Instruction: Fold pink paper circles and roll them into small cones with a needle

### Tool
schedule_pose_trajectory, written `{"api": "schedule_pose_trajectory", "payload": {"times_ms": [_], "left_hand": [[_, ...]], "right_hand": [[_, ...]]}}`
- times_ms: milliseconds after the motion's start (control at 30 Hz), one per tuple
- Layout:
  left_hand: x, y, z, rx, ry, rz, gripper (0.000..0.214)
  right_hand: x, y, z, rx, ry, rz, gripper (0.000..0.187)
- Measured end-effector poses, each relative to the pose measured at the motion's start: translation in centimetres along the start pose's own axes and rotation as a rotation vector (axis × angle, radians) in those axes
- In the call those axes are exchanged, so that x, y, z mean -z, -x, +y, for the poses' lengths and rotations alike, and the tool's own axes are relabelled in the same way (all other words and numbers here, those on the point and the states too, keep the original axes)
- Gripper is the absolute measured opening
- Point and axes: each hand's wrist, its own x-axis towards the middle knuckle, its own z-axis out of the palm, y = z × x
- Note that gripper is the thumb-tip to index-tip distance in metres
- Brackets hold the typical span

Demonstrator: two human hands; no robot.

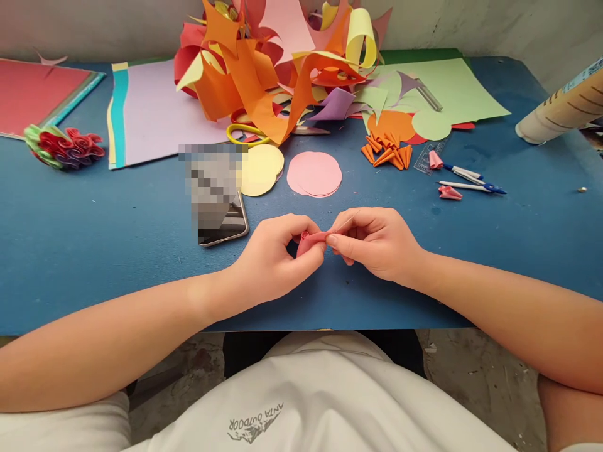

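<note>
My left hand and my right hand meet over the near middle of the blue table. Both pinch a small pink paper piece that is partly rolled; its curled end shows by my left thumb. A thin stick juts up from my right fingers. Most of the paper is hidden between the fingertips.
A phone lies left of my hands. Behind it sit yellow paper circles, pink paper circles, orange paper cones, a compass with two pink cones, yellow scissors, a heap of cut paper scraps, coloured sheets and a paper flower cluster.
</note>
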Motion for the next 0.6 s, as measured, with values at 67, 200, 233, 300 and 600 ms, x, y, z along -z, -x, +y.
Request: {"api": "schedule_pose_trajectory", "payload": {"times_ms": [67, 200, 233, 300, 600], "left_hand": [[0.07, -0.07, 0.04, 0.006, -0.001, 0.003, 0.015], [0.24, -0.19, -0.02, 0.030, -0.012, -0.014, 0.016], [0.26, -0.20, -0.05, 0.036, -0.006, -0.023, 0.017], [0.26, -0.19, -0.08, 0.039, 0.013, -0.037, 0.016], [0.23, -0.11, -0.18, 0.033, 0.081, -0.059, 0.012]], "right_hand": [[-0.01, -0.04, -0.01, -0.020, -0.004, 0.036, 0.014], [-0.08, -0.13, 0.09, -0.032, -0.030, 0.067, 0.013], [-0.10, -0.13, 0.12, -0.028, -0.043, 0.059, 0.012], [-0.10, -0.12, 0.16, -0.017, -0.058, 0.042, 0.010], [-0.25, -0.03, -0.13, -0.010, -0.020, 0.047, 0.015]]}}
